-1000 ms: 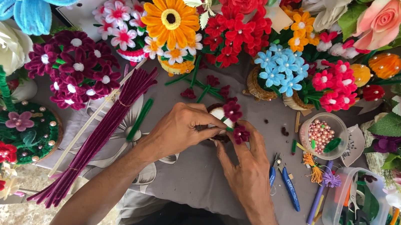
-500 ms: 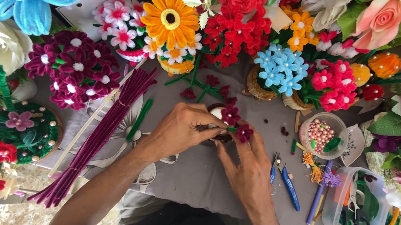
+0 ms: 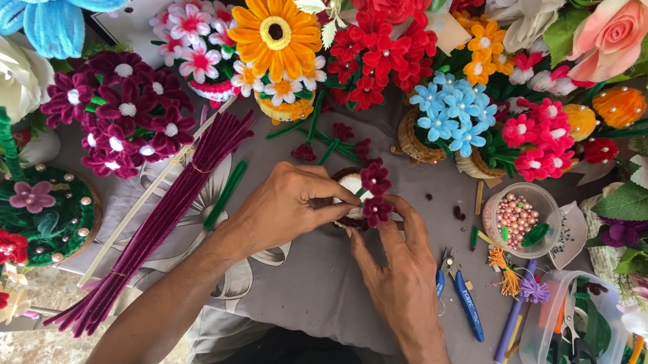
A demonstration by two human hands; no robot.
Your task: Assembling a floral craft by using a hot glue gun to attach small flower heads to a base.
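Both my hands meet at the middle of a grey cloth-covered table [image 3: 312, 286]. My left hand [image 3: 289, 206] curls around a small brown pot with a white top [image 3: 352, 185], its thumb and fingers pinched at the pot's side. My right hand [image 3: 400, 264] pinches the stem of a small dark maroon pipe-cleaner flower [image 3: 377, 211] at the pot's front edge. A second maroon flower [image 3: 375, 176] stands in the pot just behind it. Most of the pot is hidden by my fingers.
A long bundle of maroon pipe cleaners [image 3: 165, 221] lies left of my arm, with green ones [image 3: 227, 194] beside it. Blue-handled pliers [image 3: 462, 291], a bowl of pink beads [image 3: 515, 220] and a clear box with scissors [image 3: 570, 340] sit at right. Finished flower arrangements ring the table.
My hands have stayed at the pot with small finger shifts. The front maroon flower has settled lower against the pot's edge.
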